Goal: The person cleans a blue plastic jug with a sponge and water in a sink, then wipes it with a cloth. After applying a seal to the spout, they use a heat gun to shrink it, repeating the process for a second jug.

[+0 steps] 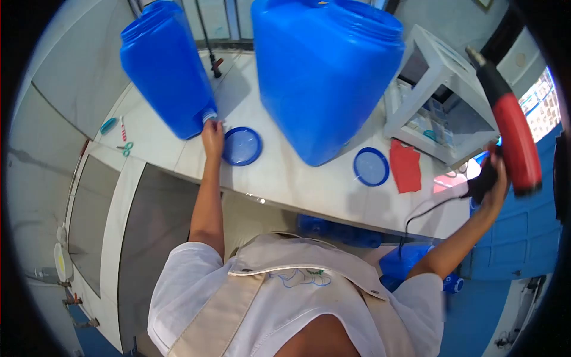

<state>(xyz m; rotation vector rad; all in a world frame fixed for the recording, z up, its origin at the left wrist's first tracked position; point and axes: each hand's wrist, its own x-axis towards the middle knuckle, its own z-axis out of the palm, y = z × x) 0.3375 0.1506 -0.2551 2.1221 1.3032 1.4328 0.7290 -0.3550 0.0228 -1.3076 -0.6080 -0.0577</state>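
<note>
left hand (212, 138) stretched forward, fingers flat; right hand (491, 178) raised, fingers clenched.

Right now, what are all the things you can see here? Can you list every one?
big blue plastic containers: 2, blue, standing on the white counter, one left, one centre
round blue lids: 2, blue, flat on the counter in front of the containers
red cloth: 1, red, on the counter right of the right lid
white shelf unit: 1, white, at the counter's right end
small scissors: 1, green handles, far left of the counter
red and black heat gun: 1, held up at right, black cord hanging
left hand: touching the left container's base
right hand: grip closed on the heat gun's handle
</note>
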